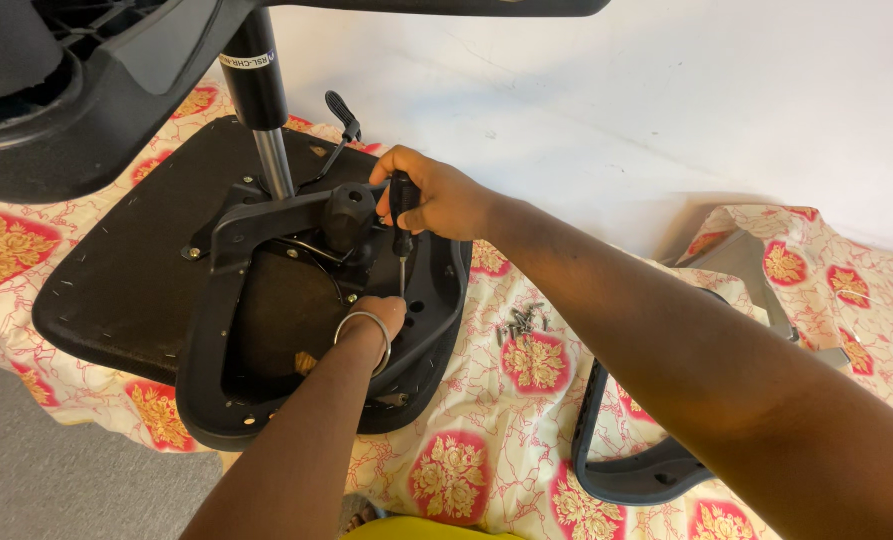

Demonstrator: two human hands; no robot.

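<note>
- Narrow label band (247, 61) around the black gas-lift column (255, 75), near the top, upper left; dark ground with small pale lettering.
- No packages, signs or screens.

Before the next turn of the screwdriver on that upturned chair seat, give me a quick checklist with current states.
1. Right hand grips screwdriver handle: ok.
2. Screwdriver upright over the seat plate: ok.
3. Tip seated in a screw head: cannot tell, left hand covers it.
4. Left hand steadying at the tip: ok.
5. Spare screws lying close by on the flowered cloth: ok.
6. Armrest apart from the chair seat: ok.
</note>
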